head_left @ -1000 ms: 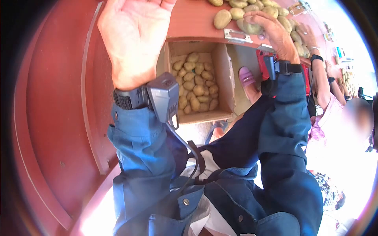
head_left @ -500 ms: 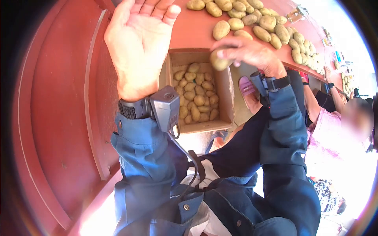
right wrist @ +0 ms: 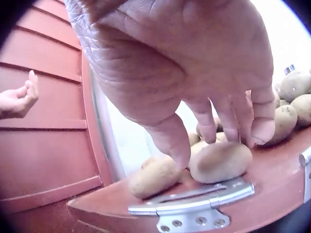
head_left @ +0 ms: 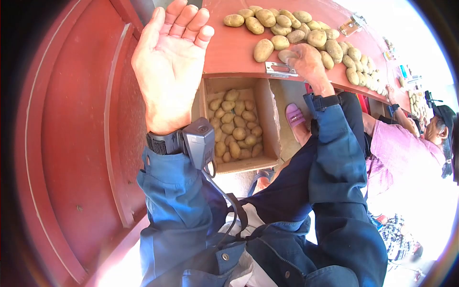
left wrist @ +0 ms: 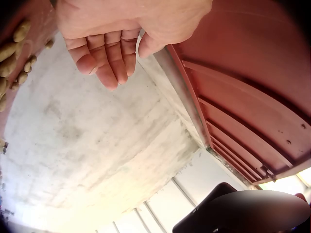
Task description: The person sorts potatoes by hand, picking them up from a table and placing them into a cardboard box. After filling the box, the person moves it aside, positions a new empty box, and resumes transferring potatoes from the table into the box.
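My right hand (head_left: 308, 62) is at the near edge of the red table, its thumb and fingers around a potato (right wrist: 221, 162) beside a metal hinge (right wrist: 194, 204). Another potato (right wrist: 154, 177) lies just left of the thumb. My left hand (head_left: 169, 67) is raised beside the table, palm up with the fingers spread slightly, holding nothing; in the left wrist view its fingers (left wrist: 111, 60) hang over a pale wall. Below, a cardboard box (head_left: 272, 110) has several potatoes (head_left: 239, 134) covering its bottom.
Many potatoes (head_left: 315, 38) lie spread along the red table (head_left: 234, 52). A second metal fitting (head_left: 353, 24) sits farther along it. Red panelling (head_left: 71, 143) stands close on the left. A person in a pink shirt (head_left: 401, 153) sits at the right.
Half a second ago my right hand carried a potato above the box's right side; now it is back at the table edge on a potato. The left hand stays raised and open.
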`<state>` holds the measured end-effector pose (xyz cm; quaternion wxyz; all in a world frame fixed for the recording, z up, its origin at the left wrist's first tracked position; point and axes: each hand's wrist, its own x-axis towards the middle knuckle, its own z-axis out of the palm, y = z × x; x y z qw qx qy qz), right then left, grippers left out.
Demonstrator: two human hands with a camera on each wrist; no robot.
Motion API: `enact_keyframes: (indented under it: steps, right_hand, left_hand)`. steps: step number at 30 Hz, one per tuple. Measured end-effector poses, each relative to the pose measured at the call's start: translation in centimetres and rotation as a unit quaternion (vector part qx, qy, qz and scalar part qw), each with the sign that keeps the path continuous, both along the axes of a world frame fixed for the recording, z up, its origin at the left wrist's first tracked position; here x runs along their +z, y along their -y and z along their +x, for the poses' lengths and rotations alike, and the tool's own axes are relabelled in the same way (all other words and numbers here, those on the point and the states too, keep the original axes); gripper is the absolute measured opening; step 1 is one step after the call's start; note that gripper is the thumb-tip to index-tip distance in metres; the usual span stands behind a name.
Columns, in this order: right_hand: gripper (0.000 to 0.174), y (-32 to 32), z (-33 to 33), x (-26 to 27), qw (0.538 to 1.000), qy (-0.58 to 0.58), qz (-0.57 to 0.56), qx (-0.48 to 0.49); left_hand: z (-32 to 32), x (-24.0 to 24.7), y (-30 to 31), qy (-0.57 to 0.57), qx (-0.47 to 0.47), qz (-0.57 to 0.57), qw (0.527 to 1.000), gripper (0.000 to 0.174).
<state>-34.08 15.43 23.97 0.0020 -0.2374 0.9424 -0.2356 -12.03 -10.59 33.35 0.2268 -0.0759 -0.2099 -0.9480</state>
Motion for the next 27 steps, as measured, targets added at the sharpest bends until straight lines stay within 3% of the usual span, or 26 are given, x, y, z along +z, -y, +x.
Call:
enact_keyframes:
  steps: [3, 7, 11, 13, 15, 18, 19, 22, 23, 25, 27]
  right_hand:
    - [0.049, 0.2, 0.1, -1.3, 0.996, -0.065, 0.043, 0.038]
    - [0.052, 0.4, 0.2, -1.1, 0.998, -0.021, 0.054, 0.014]
    - [0.045, 0.1, -0.7, -0.7, 0.998, 0.048, -0.009, -0.026]
    - [0.038, 0.4, -0.6, 0.4, 0.988, 0.097, -0.122, -0.005]
    - [0.037, -0.1, 0.6, 3.0, 0.965, 0.164, -0.204, 0.034]
    - [0.038, 0.0, 0.2, 1.8, 0.941, 0.149, -0.270, 0.138]
    - [0.043, 0.8, 0.6, 2.7, 0.881, 0.324, -0.342, 0.046]
    - [0.053, 1.5, 2.3, 4.5, 0.854, 0.373, -0.336, 0.135]
    - [0.038, 3.3, 5.7, 8.1, 0.823, 0.399, -0.399, 0.068]
    - [0.022, 2.2, 6.2, 9.0, 0.767, 0.479, -0.349, 0.245]
    - [0.014, 3.0, 6.4, 9.0, 0.826, 0.431, -0.269, 0.245]
  left_hand:
    - [0.2, 0.2, 0.0, -0.001, 0.006, -0.004, 1.000, 0.028]
    - [0.4, 0.6, -0.3, 0.031, 0.035, 0.018, 0.999, 0.028]
    - [0.7, 0.4, 0.2, 0.005, 0.026, -0.010, 1.000, 0.028]
    - [0.6, 0.2, 0.7, -0.008, 0.010, -0.008, 1.000, 0.029]
    - [0.4, 0.0, 0.8, -0.003, 0.017, 0.001, 1.000, 0.028]
    - [0.3, 1.0, 0.1, 0.004, 0.053, -0.013, 0.998, 0.025]
    - [0.3, 1.2, -0.1, 0.008, 0.068, -0.025, 0.997, 0.024]
    - [0.3, 0.3, 0.7, -0.015, 0.066, -0.048, 0.997, 0.022]
    - [0.2, 0.3, 1.0, -0.021, 0.059, -0.045, 0.997, 0.022]
    - [0.2, -0.1, 1.5, -0.029, 0.056, -0.064, 0.996, 0.021]
    - [-0.1, 0.0, 1.9, -0.014, 0.060, -0.049, 0.997, 0.021]
